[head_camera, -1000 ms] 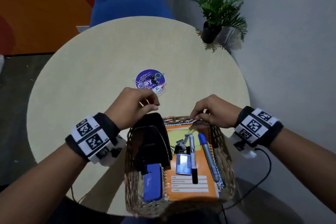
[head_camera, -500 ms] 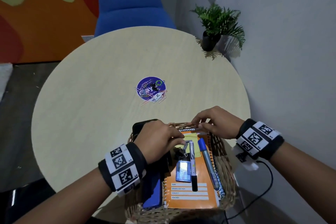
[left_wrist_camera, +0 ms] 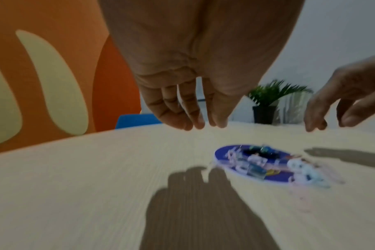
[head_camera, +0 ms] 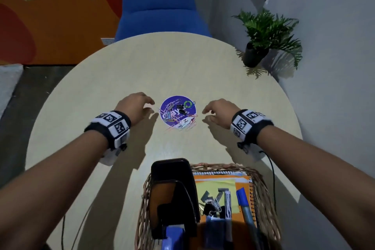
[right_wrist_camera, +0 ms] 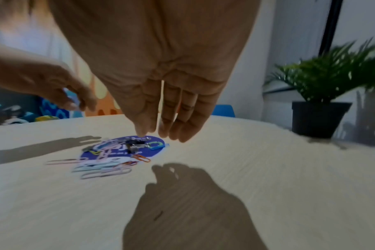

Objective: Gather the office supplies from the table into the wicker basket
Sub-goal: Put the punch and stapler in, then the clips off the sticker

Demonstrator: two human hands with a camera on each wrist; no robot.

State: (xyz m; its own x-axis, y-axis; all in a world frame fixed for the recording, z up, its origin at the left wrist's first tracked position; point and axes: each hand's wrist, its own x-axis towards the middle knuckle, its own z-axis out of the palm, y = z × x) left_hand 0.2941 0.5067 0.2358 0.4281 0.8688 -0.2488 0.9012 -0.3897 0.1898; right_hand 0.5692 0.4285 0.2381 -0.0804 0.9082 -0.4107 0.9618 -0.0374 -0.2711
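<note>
A round purple sticker (head_camera: 178, 111) lies mid-table with several coloured paper clips (right_wrist_camera: 105, 166) and small black binder clips (head_camera: 180, 107) scattered on and beside it. My left hand (head_camera: 140, 107) hovers just left of the pile, fingers relaxed and empty. My right hand (head_camera: 215, 111) hovers just right of it, fingers also loose and empty. Both are above the tabletop and touch nothing. The wicker basket (head_camera: 263, 184) stands at the table's near edge. It holds an orange notebook (head_camera: 241, 180), a black holder (head_camera: 174, 189), markers (head_camera: 244, 203), clips and a blue item.
A potted plant (head_camera: 263, 40) stands at the back right of the round table (head_camera: 101, 87), close to the white wall. A blue chair (head_camera: 160, 8) stands behind the far edge. A thin black cable (head_camera: 273, 170) hangs from my right wrist, near the basket.
Both hands left the basket rim and reached forward over the table to either side of the clip pile. The view tilted forward, so the basket now sits lower in the frame.
</note>
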